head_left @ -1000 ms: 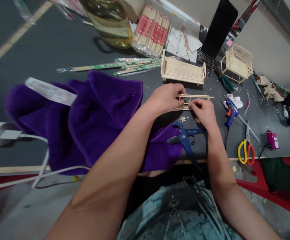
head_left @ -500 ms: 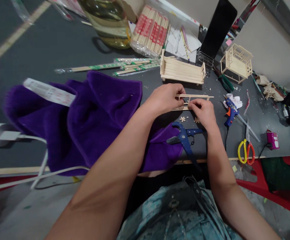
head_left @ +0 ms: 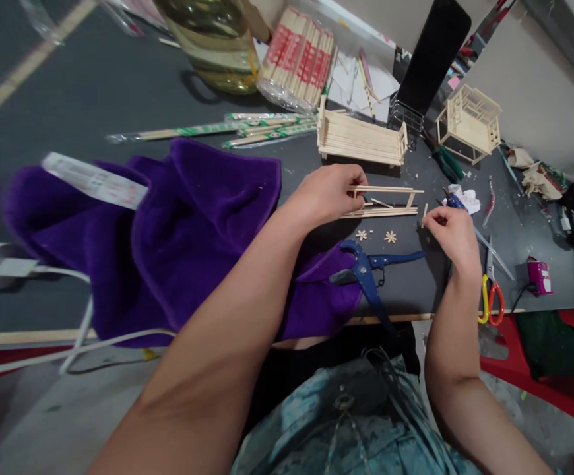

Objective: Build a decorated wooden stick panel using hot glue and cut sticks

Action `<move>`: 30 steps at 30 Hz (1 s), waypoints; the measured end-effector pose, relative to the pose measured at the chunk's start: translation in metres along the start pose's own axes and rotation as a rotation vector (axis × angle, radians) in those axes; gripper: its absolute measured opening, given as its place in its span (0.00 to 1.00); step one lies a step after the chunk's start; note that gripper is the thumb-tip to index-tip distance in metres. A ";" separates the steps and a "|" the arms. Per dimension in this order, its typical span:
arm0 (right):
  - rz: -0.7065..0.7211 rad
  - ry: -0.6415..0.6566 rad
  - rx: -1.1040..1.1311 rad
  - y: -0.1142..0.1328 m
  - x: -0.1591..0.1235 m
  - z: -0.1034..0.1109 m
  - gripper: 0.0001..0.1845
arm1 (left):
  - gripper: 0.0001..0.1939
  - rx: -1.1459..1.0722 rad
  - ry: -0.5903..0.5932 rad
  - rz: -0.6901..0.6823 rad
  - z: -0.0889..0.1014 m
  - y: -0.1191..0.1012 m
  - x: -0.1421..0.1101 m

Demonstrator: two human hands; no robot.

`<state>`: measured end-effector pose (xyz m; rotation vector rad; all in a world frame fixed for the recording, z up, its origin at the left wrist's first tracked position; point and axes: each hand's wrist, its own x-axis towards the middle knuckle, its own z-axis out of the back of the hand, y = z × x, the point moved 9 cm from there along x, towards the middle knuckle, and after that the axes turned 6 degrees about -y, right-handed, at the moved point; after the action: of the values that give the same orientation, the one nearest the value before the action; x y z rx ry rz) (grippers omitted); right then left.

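My left hand [head_left: 334, 191] is closed on the left end of a small wooden stick frame [head_left: 388, 212]; its fingers hide that end. The frame has long rails joined by a short upright at the right. Pinched in my right hand [head_left: 448, 227], a short wooden stick [head_left: 424, 212] stands apart from the frame, just right of it. Two small flower-shaped wooden pieces, one a wooden flower [head_left: 390, 237], lie in front of the frame. Nearer me rests a blue cutter [head_left: 366, 270], partly on a purple cloth [head_left: 208, 231].
Behind my hands stand a miniature wooden bed [head_left: 363, 138] and a miniature wooden chair [head_left: 470, 128]. A black phone [head_left: 433, 56] leans on a wire stand. To the right are a glue gun [head_left: 458, 200], partly hidden, and scissors [head_left: 493, 293]. Packaged chopsticks [head_left: 297, 59] lie at the back.
My right hand has moved right, off the frame, with a short stick between its fingers. The flower piece and cutter handle it covered now show. My left hand stays put.
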<state>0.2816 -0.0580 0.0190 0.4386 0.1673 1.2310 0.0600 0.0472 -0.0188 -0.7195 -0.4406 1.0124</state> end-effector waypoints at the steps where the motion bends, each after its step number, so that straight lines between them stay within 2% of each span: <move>1: -0.008 0.026 -0.069 -0.004 -0.002 -0.002 0.09 | 0.12 0.001 0.002 0.001 0.000 0.000 0.000; 5: 0.020 0.118 -0.228 -0.009 -0.008 -0.020 0.10 | 0.10 -0.005 -0.009 -0.011 0.001 -0.001 0.000; 8: 0.072 0.080 -0.249 -0.001 -0.008 -0.024 0.09 | 0.09 -0.021 -0.011 -0.019 0.001 0.001 0.000; 12: 0.283 -0.048 -0.176 0.041 -0.005 -0.024 0.12 | 0.10 -0.034 -0.014 -0.038 0.000 0.002 0.001; 15: 0.387 0.037 -0.271 0.071 0.000 -0.045 0.16 | 0.09 -0.018 -0.026 -0.033 0.000 0.003 0.002; 18: 0.424 0.138 -0.432 0.085 0.008 -0.066 0.17 | 0.10 -0.002 -0.019 -0.016 -0.001 0.002 0.002; 23: 0.446 0.175 -0.559 0.086 0.017 -0.078 0.18 | 0.10 0.004 -0.017 -0.027 0.000 -0.002 0.002; 30: 0.439 0.158 -0.527 0.084 0.023 -0.081 0.15 | 0.09 -0.004 -0.028 -0.044 0.000 -0.002 0.002</move>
<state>0.1868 0.0048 -0.0168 -0.0905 -0.1294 1.6769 0.0620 0.0482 -0.0172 -0.6969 -0.4810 0.9818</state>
